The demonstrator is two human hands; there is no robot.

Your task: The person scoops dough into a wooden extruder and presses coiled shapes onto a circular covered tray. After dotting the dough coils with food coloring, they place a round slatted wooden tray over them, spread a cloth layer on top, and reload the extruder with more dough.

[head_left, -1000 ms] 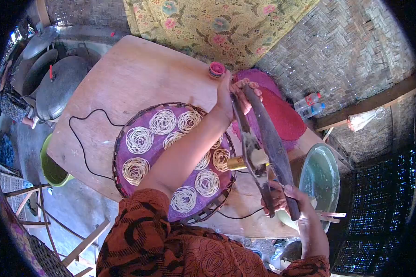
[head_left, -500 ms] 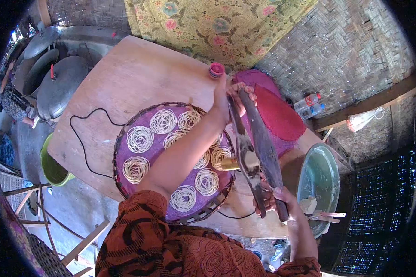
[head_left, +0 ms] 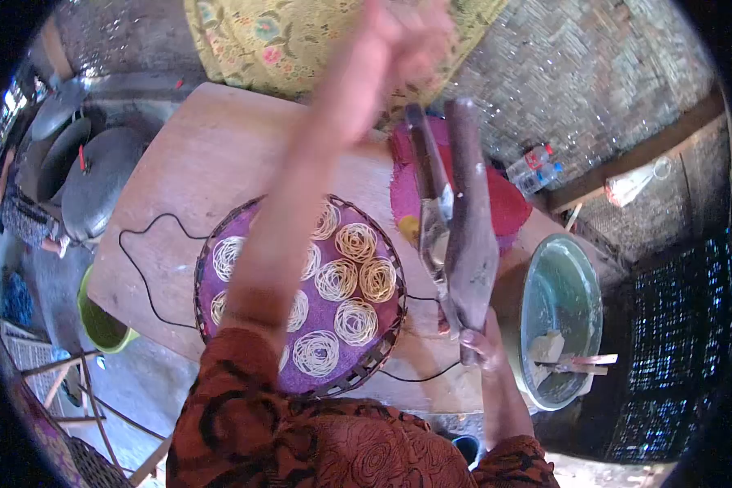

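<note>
My right hand (head_left: pixel 481 342) is closed around the lower end of a dark wooden hand press (head_left: pixel 472 236) with two long lever arms. The press is held tilted above the table's right side, its upper ends unheld. A brass-coloured part (head_left: pixel 409 228) shows at its left. My left hand (head_left: pixel 411 49) is raised high near the flowered cloth, smeared by motion, so its fingers cannot be read. Below my left forearm lies a round woven tray (head_left: pixel 386 346) with purple lining, bearing several nests of pale strands (head_left: pixel 315 353). My forearm hides some nests.
A green basin (head_left: pixel 565 252) holding pale dough (head_left: pixel 547 348) and wooden-handled tools (head_left: pixel 590 363) stands at right. Red and purple cloth (head_left: pixel 508 203) lies behind the press. A black cord (head_left: pixel 134 268) crosses the table (head_left: pixel 220 122). Large pots (head_left: pixel 110 183) stand at left, where part of another person (head_left: pixel 24 220) shows.
My left hand has let go of the upper lever ends and swung up and away. The press has turned in my right hand, its levers now more upright. The view has shifted slightly.
</note>
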